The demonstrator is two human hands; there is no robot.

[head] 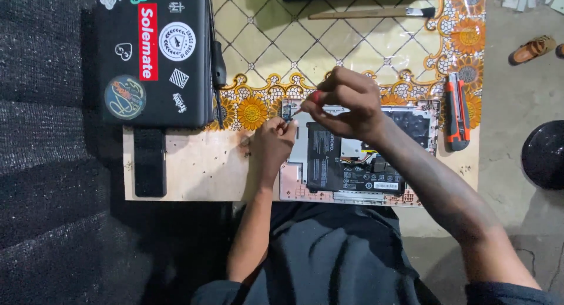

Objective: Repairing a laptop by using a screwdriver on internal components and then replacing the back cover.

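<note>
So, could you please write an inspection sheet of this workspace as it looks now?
Surface: wooden board, flower-patterned cloth behind it.
Job's things: opened laptop base with black battery; red-handled screwdriver.
Clutter: black stickered laptop, orange utility knife, black phone.
Grippers: right hand holds the screwdriver; left hand steadies its tip.
Cables: black cable beside the stickered laptop.
Surroundings: concrete floor, sandal.
</note>
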